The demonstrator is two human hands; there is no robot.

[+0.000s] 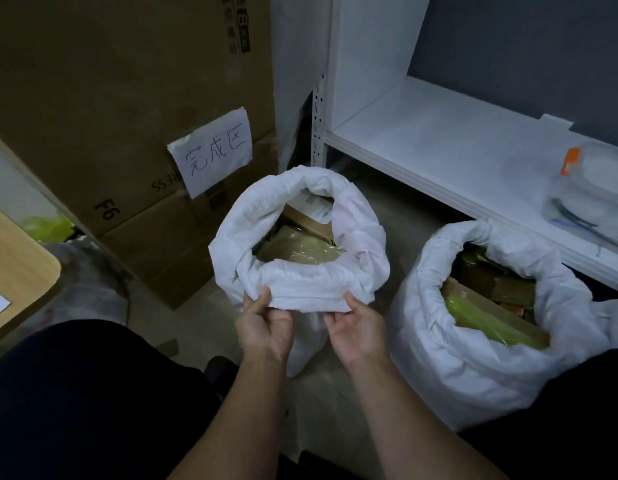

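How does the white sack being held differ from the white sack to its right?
The held white woven sack has its rolled rim pinched by the left hand and right hand; the right-side white woven sack is untouched. The held one shows brown parcels; the other shows a green roll and cardboard pieces. Both stand open with rims rolled down.

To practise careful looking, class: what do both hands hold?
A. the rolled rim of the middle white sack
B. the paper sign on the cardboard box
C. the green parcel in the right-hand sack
A: the left hand and the right hand both pinch the near rolled rim of the middle white sack.
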